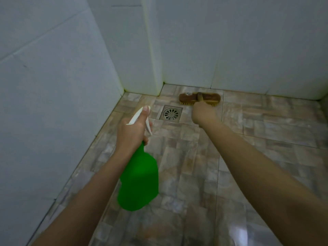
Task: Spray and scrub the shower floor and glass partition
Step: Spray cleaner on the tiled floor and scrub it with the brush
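Glossy floor tiles, plastic bottle – wooden brush

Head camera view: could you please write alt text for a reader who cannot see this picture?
A person's right hand holds a brown scrub brush on the tiled shower floor, just beyond a round drain near the white wall corner. The left hand grips a green spray bottle by its white trigger head.

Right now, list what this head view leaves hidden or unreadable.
- Scrub brush handle: covered by the right hand gripping it.
- Green spray bottle: no label or liquid level readable; its neck sits inside the left hand.
- Glass partition: not identifiable anywhere.
- Floor wetness: only a glare patch at the bottom right, inconclusive.
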Available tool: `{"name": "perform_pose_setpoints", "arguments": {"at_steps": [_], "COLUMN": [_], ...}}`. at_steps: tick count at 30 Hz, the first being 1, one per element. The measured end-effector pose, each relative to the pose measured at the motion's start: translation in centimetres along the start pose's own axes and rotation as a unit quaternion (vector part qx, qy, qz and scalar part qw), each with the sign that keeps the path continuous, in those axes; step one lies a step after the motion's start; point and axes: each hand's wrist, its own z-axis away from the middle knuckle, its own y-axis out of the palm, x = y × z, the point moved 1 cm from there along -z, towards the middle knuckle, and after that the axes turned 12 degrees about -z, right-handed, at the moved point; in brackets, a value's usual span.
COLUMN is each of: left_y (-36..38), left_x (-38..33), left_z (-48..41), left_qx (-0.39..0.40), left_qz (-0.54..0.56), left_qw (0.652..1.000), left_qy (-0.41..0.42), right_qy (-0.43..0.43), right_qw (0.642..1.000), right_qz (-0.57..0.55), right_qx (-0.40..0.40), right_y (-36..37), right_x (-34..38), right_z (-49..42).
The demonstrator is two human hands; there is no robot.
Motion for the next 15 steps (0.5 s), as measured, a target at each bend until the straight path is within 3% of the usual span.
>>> {"name": "perform_pose_setpoints", "arguments": {"at_steps": [3,9,15], "left_y": [-0.1,-0.8,-1.7], "left_x": [0.6,0.8,1.4], "left_z": [-0.1,-1.6,-3.5], "left_qx": [0.015,0.012,-0.009], "left_qz": [0.002,0.021,0.055], "left_qw": [1.000,0.999,0.998], "left_qy": [0.014,0.023,0.019], "right_qy": [0.002,0.001,0.007], "right_qw": [1.000,0.999,0.999], "right_qz": [-0.001,0.008,-0.029], "right_qx": [-0.016,0.038,-0.039], "right_y": [-1.5,1.9,-1.2], "right_x": [-0.3,0.6,1.6], "right_z": [-1.0,6.7,-3.7]}}
